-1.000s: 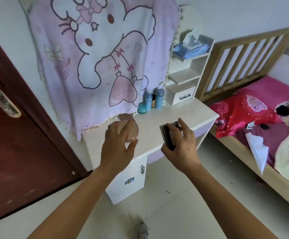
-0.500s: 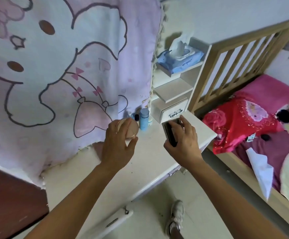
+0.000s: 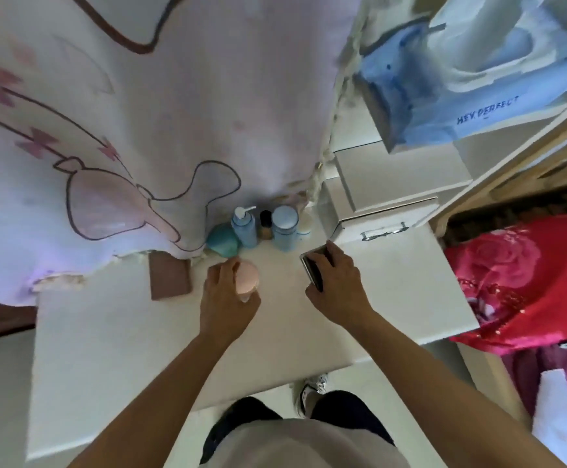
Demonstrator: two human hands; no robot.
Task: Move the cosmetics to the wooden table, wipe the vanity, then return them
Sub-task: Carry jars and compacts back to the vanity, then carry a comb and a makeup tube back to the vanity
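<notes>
My left hand grips a round pink compact low over the white vanity top. To its right, my right hand holds a dark flat case just above the same surface. Behind both hands, against the cloth, stand a teal rounded jar, a blue pump bottle, a small dark-capped bottle and a pale blue capped bottle. A brown flat palette lies on the vanity left of my left hand.
A pink cartoon-print cloth hangs over the vanity's back. A white drawer unit and a shelf with a blue tissue pack stand at the right. A bed with red bedding lies beyond the vanity's right edge.
I have stepped up close to the vanity and now look straight down on it. Both hands have come down near the top with the compact and the case still held.
</notes>
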